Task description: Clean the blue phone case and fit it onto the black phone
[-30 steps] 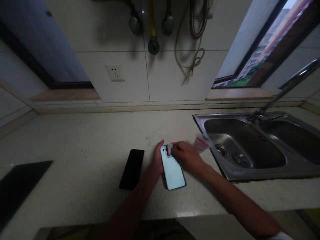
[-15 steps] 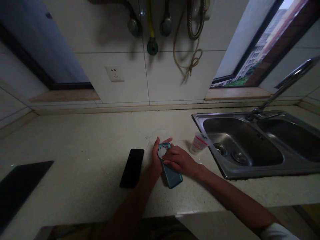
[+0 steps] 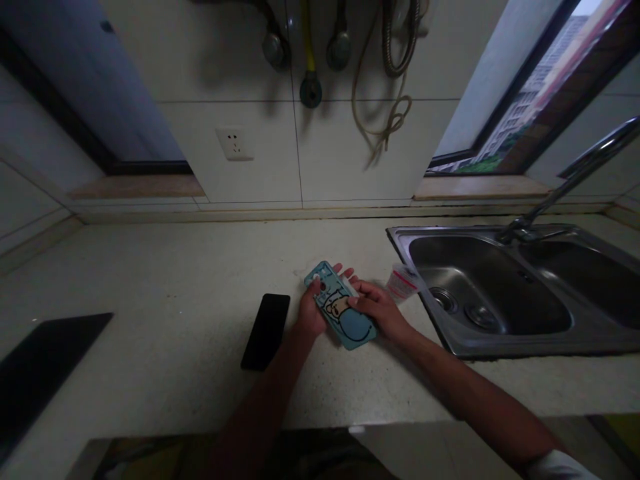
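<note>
Teal cartoon-printed phone case (image 3: 340,305) is being gripped by the left hand (image 3: 311,313) and right hand (image 3: 377,308), fingers closed on its edges (black smartphone (image 3: 265,331) lying just beside, on the pale stone bench (image 3: 150,380)).

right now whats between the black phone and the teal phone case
In the head view, the person's left hand lies between the black smartphone and the teal cartoon phone case, gripping the case's edge.
</note>
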